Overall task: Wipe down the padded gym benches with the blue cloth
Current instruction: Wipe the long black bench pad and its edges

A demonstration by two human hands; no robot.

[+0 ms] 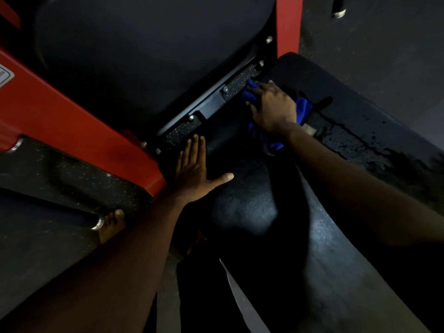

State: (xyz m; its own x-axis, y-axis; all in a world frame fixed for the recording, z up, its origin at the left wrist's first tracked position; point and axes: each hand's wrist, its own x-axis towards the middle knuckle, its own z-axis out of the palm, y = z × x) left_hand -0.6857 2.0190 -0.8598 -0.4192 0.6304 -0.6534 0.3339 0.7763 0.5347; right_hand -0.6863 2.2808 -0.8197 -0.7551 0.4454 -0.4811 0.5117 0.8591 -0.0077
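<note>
At the far end of the seat pad [252, 212], the right hand [274, 104] presses down on the bunched blue cloth [304, 109], fingers curled over it, beside the gap before the dark back pad [144, 56]. The left hand [194, 171] lies flat on the pad's left edge, fingers straight and thumb spread, holding nothing, touching the red frame [72, 116]. The pad's long axis runs from the cloth back toward the person, so the next stroke probably draws toward the body, with the right hand doing the work. Wet streaks [360, 140] glisten to the right. A silver label [3, 75] on the frame is cut off and unreadable.
</note>
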